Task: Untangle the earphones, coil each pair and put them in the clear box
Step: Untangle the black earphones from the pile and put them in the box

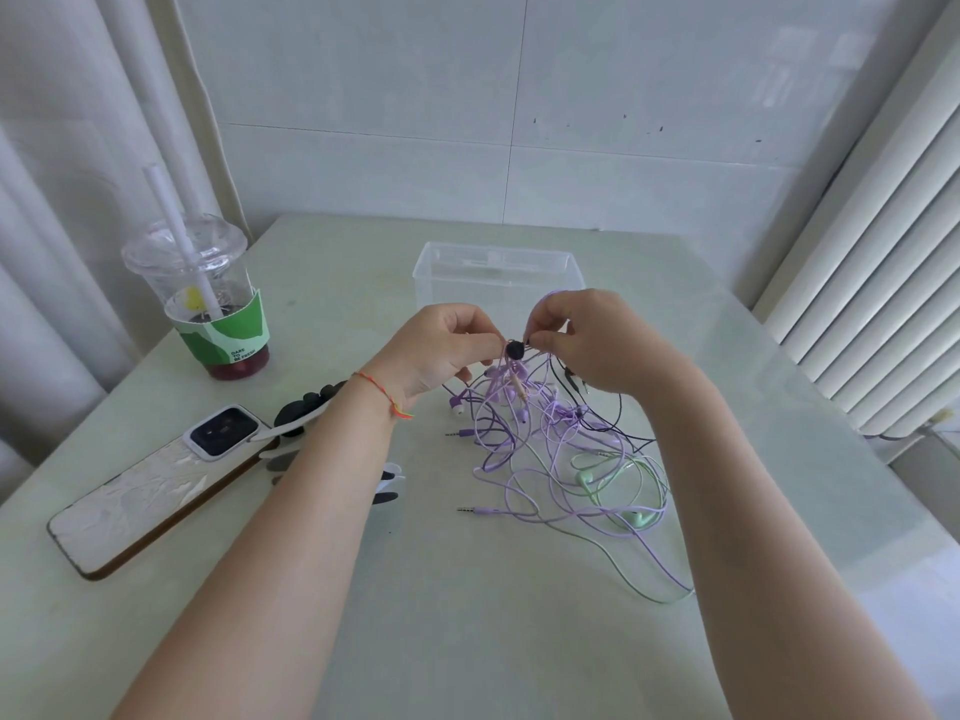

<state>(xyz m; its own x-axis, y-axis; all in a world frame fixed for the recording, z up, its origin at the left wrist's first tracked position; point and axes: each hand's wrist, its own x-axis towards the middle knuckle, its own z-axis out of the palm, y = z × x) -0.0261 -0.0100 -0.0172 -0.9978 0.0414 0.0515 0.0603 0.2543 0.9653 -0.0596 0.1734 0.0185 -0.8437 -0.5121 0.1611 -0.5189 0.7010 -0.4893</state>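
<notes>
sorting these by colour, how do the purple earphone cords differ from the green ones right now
The purple earphone cords are partly lifted, pinched by the left hand and right hand; the green earphone cords lie flat on the table. Purple strands look more numerous than green. Both are tangled together, outside the clear box.

I see a bright, evenly lit scene with soft, cool daylight. The glossy table (519, 641) shows a pale sheen toward its right edge, and shadows under the forearms are faint. My wide-angle lens bows the blinds (883, 304) and the curtain (62, 200) at the edges. Focus is fairly sharp throughout.
</notes>
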